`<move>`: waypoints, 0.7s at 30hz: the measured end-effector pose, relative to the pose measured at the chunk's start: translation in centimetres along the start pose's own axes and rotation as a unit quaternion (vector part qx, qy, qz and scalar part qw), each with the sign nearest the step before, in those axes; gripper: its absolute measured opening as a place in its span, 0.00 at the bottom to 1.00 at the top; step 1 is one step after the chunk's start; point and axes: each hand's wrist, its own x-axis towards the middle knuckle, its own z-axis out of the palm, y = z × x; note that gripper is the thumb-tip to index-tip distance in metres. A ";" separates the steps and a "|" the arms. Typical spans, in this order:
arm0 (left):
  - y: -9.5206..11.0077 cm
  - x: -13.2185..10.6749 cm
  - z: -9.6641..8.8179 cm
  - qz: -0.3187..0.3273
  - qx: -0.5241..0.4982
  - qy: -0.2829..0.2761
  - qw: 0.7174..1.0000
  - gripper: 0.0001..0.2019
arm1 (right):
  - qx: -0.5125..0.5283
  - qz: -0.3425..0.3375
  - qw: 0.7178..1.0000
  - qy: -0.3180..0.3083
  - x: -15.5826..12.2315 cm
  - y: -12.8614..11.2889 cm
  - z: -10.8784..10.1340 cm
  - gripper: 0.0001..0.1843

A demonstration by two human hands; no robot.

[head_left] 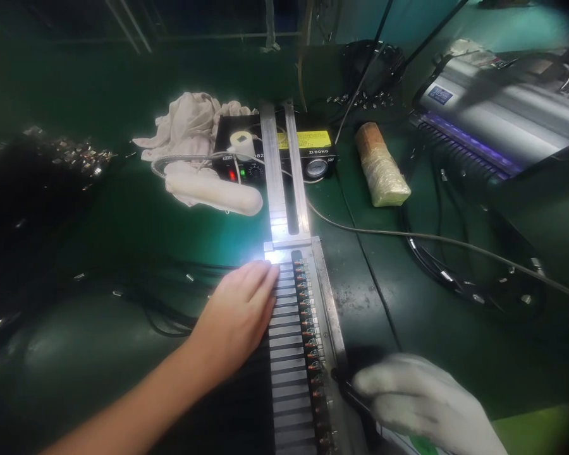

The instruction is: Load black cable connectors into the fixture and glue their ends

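A long metal slotted jig point(289, 341) runs from the bottom edge up the middle, with black cables in its slots and small wired connector ends point(310, 319) along its right side. At its upper left edge, my bare left hand point(237, 309) presses its fingers together by the top slots. Whatever those fingertips pinch is hidden. My right hand point(422, 395), in a white glove, is closed around a dark slim tool point(353, 393) beside the jig's right rail. The tool's lower part is covered by the glove. Bright light falls on the jig's top end.
Behind the jig stands a black dispenser controller point(275, 148) with a gauge. Left of it are a white cloth point(184, 126) and a white lamp head point(213, 189). A wrapped block point(383, 167), a silver UV lamp box point(497, 114) and loose cables point(436, 265) lie right.
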 end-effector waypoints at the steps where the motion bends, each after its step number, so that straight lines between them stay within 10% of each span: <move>1: 0.0 0.0 0.0 0.001 0.001 0.002 1.000 0.17 | 0.001 0.003 1.000 0.002 0.0 0.0 0.0 0.17; 16: 0.0 0.0 -0.1 0.003 0.002 0.005 1.000 0.17 | 0.012 0.010 1.000 0.009 -0.2 0.0 0.0 0.22; 21: 0.0 -0.1 -0.1 0.001 0.000 -0.001 1.000 0.17 | 0.011 -0.011 1.000 0.010 0.2 0.0 -0.1 0.10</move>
